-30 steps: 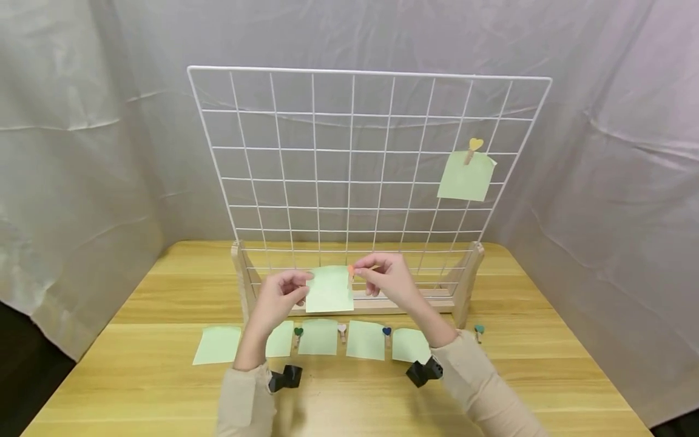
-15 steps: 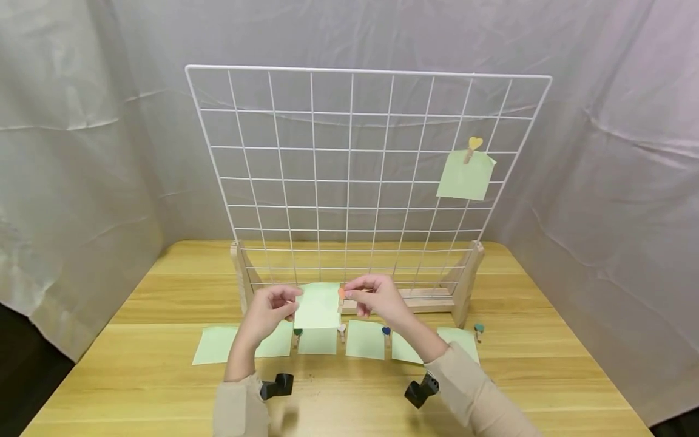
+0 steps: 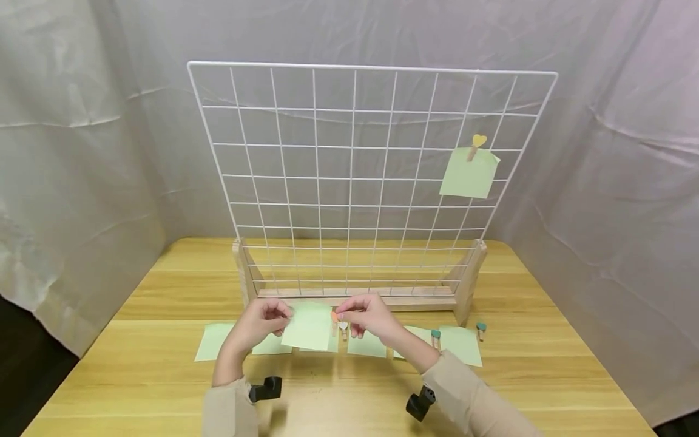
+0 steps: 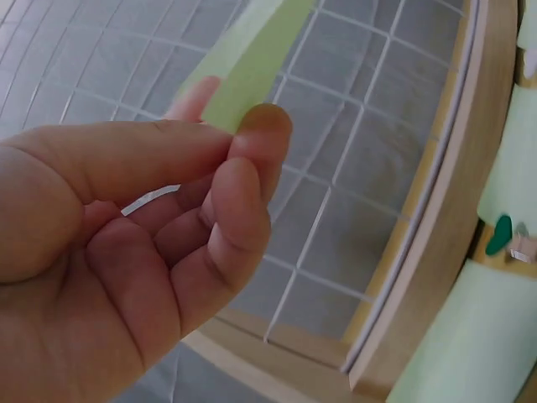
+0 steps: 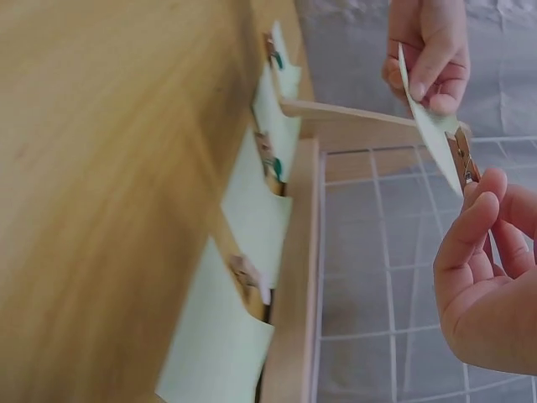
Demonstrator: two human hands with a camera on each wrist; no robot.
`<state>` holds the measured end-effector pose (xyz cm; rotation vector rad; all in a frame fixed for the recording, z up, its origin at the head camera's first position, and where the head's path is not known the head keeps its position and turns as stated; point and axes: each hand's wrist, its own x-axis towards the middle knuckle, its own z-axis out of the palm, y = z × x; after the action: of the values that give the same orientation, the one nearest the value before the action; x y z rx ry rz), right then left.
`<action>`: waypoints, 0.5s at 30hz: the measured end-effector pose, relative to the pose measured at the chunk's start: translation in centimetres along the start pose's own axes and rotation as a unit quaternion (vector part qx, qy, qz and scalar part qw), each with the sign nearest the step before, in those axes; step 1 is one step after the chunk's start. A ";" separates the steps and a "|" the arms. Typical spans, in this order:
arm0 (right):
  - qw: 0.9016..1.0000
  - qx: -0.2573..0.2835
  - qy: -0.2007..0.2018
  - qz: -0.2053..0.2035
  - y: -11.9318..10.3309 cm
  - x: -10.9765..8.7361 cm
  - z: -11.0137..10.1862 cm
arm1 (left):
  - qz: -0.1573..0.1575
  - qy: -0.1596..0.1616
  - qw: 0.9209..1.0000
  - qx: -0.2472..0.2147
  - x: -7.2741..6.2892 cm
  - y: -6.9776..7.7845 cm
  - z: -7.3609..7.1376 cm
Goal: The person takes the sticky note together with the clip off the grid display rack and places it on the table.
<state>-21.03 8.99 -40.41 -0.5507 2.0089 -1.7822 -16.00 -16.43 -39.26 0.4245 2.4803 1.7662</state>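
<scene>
A pale green paper note (image 3: 307,328) hangs in the air low in front of the grid, over the row of notes. My left hand (image 3: 258,328) pinches its left edge between thumb and fingers, and the left wrist view shows the note (image 4: 252,63) nearly edge-on. At the note's right edge is a small wooden clothespin with an orange heart (image 3: 335,317), pinched by my right hand (image 3: 371,318). In the right wrist view the clothespin (image 5: 462,158) meets the note's edge; I cannot tell whether it bites the paper.
Behind stands a white wire grid (image 3: 349,145) on a wooden base (image 3: 464,285). A yellow-heart clothespin (image 3: 479,141) holds a green note (image 3: 469,174) at its upper right. Several green notes (image 3: 461,346) and heart clothespins (image 3: 481,328) lie in a row on the table (image 3: 136,388).
Both hands have come down and to the left, carrying the note and the orange-heart clothespin from before the grid's base to above the row of notes. Both grips stay the same.
</scene>
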 end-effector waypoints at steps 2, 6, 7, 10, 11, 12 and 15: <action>1.000 -0.002 -0.012 0.000 0.4 0.0 0.3 | -0.008 -0.004 1.000 0.009 -0.2 -0.2 -0.1; 0.999 -0.006 -0.030 0.011 1.0 0.0 1.1 | -0.026 -0.019 0.999 0.029 -0.8 -0.8 -0.6; 0.999 -0.006 -0.033 0.015 1.2 0.1 1.2 | -0.031 -0.021 0.999 0.032 -0.9 -0.9 -0.7; 0.999 -0.012 -0.038 0.027 1.7 0.1 1.7 | -0.039 -0.027 0.998 0.037 -1.4 -1.3 -1.0; 0.999 -0.011 -0.040 0.033 1.8 0.2 1.8 | -0.041 -0.028 0.998 0.039 -1.6 -1.4 -1.1; 0.998 -0.010 -0.040 0.038 2.0 0.2 1.9 | -0.043 -0.029 0.998 0.040 -1.8 -1.5 -1.2; 0.998 -0.011 -0.040 0.053 2.5 0.4 2.3 | -0.051 -0.031 0.997 0.045 -2.3 -1.8 -1.5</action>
<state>-20.20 7.19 -43.20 -0.5042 1.9676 -1.6523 -14.46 -18.98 -40.71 0.3469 2.4968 1.5854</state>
